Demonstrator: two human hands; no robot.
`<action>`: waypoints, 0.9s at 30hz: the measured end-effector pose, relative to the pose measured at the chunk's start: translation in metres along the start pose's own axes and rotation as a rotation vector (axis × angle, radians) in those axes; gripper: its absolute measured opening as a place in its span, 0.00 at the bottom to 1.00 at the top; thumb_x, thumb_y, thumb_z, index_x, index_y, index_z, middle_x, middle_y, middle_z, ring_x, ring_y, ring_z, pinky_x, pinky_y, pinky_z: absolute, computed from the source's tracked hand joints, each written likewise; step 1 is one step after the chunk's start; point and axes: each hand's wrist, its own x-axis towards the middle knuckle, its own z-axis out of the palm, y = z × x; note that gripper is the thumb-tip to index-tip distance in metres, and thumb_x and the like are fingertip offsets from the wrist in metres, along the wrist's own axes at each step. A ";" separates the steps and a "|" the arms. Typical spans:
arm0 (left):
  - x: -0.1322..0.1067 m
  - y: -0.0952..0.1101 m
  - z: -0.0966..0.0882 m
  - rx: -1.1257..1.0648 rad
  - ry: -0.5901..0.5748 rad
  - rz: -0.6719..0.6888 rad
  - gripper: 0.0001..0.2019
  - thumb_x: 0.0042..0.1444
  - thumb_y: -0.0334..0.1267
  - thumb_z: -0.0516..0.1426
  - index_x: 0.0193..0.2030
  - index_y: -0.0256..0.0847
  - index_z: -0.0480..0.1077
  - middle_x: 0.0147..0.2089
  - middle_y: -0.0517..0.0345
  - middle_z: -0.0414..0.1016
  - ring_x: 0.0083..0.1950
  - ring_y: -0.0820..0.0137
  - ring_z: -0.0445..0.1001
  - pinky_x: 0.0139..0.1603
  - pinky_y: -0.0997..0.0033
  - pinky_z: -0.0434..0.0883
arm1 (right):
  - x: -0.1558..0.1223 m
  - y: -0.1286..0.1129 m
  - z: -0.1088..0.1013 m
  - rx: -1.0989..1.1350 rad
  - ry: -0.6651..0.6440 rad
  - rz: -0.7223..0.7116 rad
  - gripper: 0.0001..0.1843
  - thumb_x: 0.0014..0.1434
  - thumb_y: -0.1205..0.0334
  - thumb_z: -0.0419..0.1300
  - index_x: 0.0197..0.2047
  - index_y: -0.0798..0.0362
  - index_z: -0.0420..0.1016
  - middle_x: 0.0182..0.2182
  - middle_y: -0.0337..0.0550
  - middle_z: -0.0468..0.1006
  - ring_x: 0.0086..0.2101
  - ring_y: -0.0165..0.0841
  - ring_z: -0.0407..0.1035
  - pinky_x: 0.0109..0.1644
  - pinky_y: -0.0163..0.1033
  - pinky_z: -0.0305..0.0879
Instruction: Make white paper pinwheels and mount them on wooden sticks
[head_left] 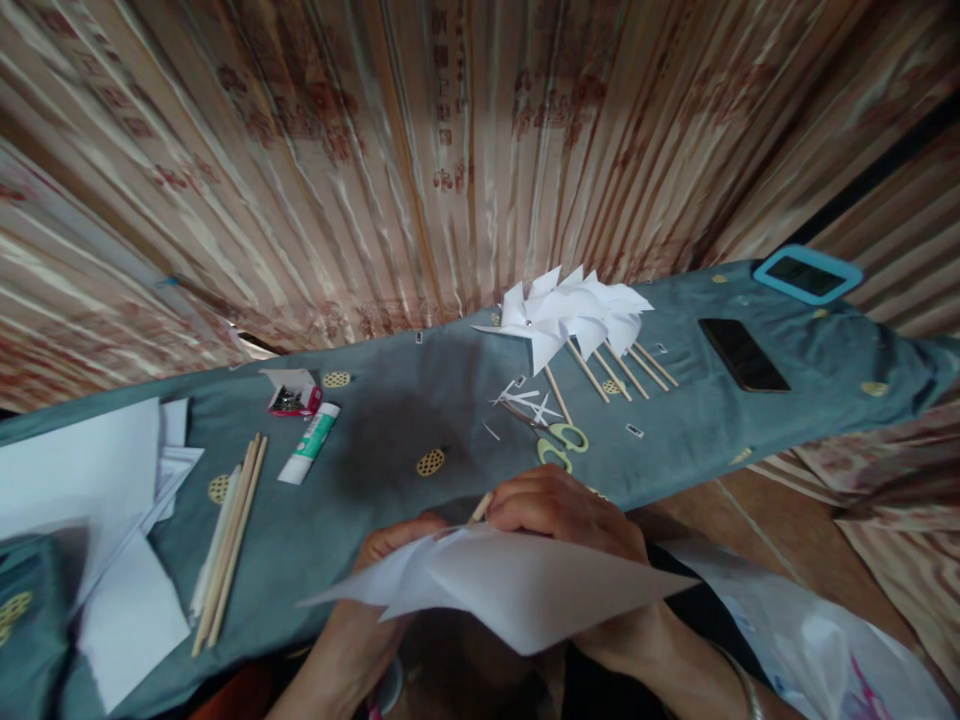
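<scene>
A folded white paper pinwheel (517,585) is held close to me at the table's near edge. My right hand (562,510) is closed over its top, pinching it against the tip of a wooden stick (481,507). My left hand (390,545) sits behind the paper's left side, fingers curled on it; most of that hand is hidden by the sheet.
On the grey-blue cloth (390,410) lie finished paper pinwheels (574,312) on sticks, green-handled scissors (559,440), paper scraps, a glue stick (309,444), a small box of pins (292,393), loose wooden sticks (229,540), white paper sheets (82,470), a dark phone (742,355) and a blue-cased device (808,273).
</scene>
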 end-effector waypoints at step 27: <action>0.001 0.001 0.000 0.057 0.000 0.016 0.22 0.26 0.52 0.72 0.18 0.36 0.71 0.19 0.62 0.65 0.22 0.76 0.60 0.23 0.75 0.57 | 0.004 -0.002 0.001 -0.012 0.003 -0.017 0.06 0.60 0.65 0.60 0.42 0.50 0.71 0.36 0.38 0.81 0.38 0.31 0.75 0.45 0.38 0.70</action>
